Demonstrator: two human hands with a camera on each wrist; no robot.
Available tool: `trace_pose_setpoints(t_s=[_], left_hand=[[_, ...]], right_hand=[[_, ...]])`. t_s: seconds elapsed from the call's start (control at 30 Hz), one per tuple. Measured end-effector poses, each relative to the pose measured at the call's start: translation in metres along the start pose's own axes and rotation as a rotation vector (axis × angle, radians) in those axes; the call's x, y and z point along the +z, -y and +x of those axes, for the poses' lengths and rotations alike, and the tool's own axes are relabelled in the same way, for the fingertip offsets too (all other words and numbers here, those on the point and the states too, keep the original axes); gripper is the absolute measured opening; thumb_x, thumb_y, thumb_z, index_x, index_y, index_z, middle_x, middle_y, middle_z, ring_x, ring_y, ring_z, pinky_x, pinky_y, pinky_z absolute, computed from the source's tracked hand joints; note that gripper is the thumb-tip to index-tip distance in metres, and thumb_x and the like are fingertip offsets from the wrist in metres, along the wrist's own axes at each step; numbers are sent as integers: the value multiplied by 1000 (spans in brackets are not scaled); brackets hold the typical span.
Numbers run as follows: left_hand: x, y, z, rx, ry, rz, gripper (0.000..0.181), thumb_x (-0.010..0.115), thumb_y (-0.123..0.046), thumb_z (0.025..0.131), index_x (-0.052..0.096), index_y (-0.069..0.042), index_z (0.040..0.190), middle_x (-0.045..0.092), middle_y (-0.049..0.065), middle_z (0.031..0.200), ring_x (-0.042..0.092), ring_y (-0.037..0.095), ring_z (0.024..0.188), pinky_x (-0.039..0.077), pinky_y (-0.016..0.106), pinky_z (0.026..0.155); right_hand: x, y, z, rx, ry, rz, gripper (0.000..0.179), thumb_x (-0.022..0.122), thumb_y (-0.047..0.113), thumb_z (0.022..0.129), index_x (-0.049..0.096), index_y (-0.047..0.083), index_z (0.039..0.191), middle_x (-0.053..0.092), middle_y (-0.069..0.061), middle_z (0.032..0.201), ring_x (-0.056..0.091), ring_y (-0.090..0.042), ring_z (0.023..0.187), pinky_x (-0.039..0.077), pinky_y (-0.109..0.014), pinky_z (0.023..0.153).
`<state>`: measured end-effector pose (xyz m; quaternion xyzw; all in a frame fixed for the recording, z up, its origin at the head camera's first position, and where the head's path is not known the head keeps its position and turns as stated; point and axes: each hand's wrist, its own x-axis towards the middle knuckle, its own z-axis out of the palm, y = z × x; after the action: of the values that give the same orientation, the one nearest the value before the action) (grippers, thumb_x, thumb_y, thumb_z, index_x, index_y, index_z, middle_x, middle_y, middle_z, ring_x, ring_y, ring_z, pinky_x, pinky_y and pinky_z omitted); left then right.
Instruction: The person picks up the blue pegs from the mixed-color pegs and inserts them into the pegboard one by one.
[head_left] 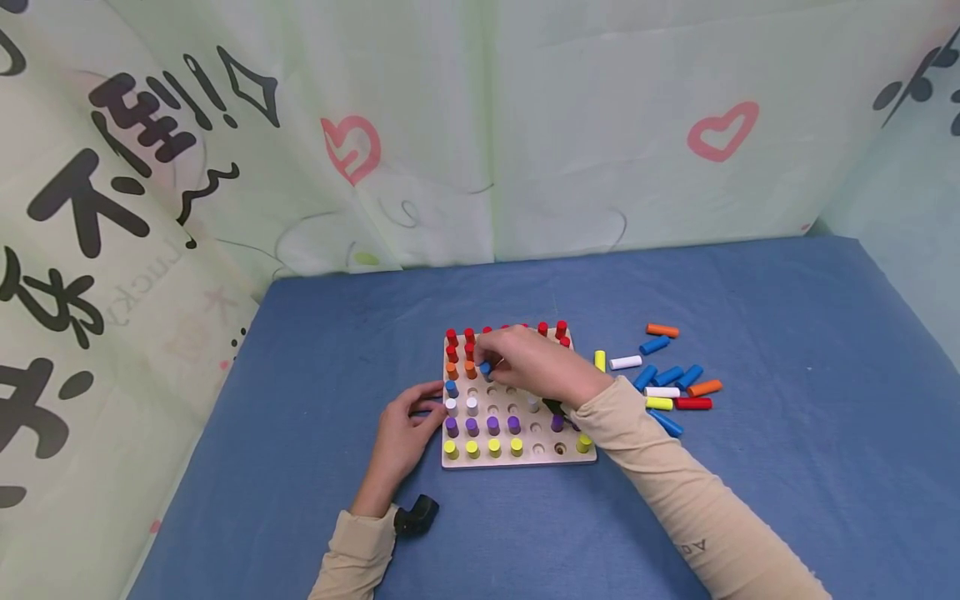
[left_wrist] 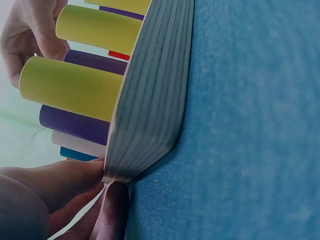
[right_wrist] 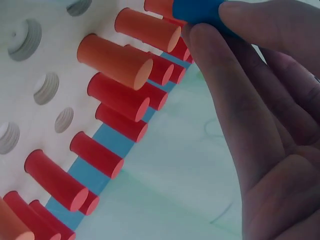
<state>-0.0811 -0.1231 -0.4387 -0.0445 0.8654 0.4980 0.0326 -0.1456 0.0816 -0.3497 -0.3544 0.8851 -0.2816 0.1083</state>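
Note:
A wooden pegboard (head_left: 525, 461) stands on the blue cloth, with rows of red, orange, blue, white, purple and yellow pegs. Between thumb and fingertips my right hand (head_left: 528, 360) pinches a blue peg (right_wrist: 200, 11), just above the board and right of two orange pegs (right_wrist: 115, 61). At the board's left edge, my left hand (head_left: 401, 433) grips the side with thumb and finger, close to a corner in the left wrist view. Yellow pegs (left_wrist: 70, 87) rise near those fingers. My right hand and forearm hide part of the board's right side.
Loose pegs lie right of the board: several blue ones (head_left: 667, 377), white (head_left: 626, 362), orange (head_left: 705, 388), yellow (head_left: 658, 403) and red (head_left: 693, 403). Round holes (right_wrist: 46, 88) show between the standing pegs. A pale printed curtain (head_left: 525, 167) hangs behind the table.

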Motion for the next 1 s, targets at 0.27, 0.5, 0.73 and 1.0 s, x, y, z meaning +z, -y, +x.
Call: trace_pose_setpoints(t_s=[0.27, 0.5, 0.73, 1.0], left_hand=[[0, 0, 1, 3, 5, -6, 37, 66, -19, 85, 59, -19, 121, 60, -3, 114, 59, 11, 89, 52, 27, 77], [0, 1, 0, 0, 10, -8, 37, 66, -19, 85, 59, -19, 122, 59, -3, 115, 59, 11, 91, 52, 28, 78], [-1, 2, 0, 6, 5, -5, 36, 66, -19, 86, 59, -19, 121, 60, -4, 114, 59, 11, 91, 52, 28, 78], [-1, 0, 0, 10, 6, 0, 36, 66, -20, 86, 59, -19, 121, 60, -4, 114, 59, 11, 91, 52, 29, 78]], right_hand=[[3, 2, 3, -19, 23, 2, 15, 66, 2, 82, 63, 9, 95, 61, 1, 88, 54, -9, 74, 48, -23, 68], [7, 4, 6, -52, 29, -8, 13, 68, 4, 82, 62, 9, 92, 60, 3, 83, 55, -6, 72, 48, -21, 67], [11, 4, 10, -69, 34, -18, 12, 67, 3, 82, 61, 8, 90, 59, 2, 81, 53, -7, 72, 47, -20, 67], [13, 7, 13, -44, 73, -50, 13, 67, 3, 82, 60, 9, 90, 55, 3, 78, 52, -10, 71, 46, -22, 66]])
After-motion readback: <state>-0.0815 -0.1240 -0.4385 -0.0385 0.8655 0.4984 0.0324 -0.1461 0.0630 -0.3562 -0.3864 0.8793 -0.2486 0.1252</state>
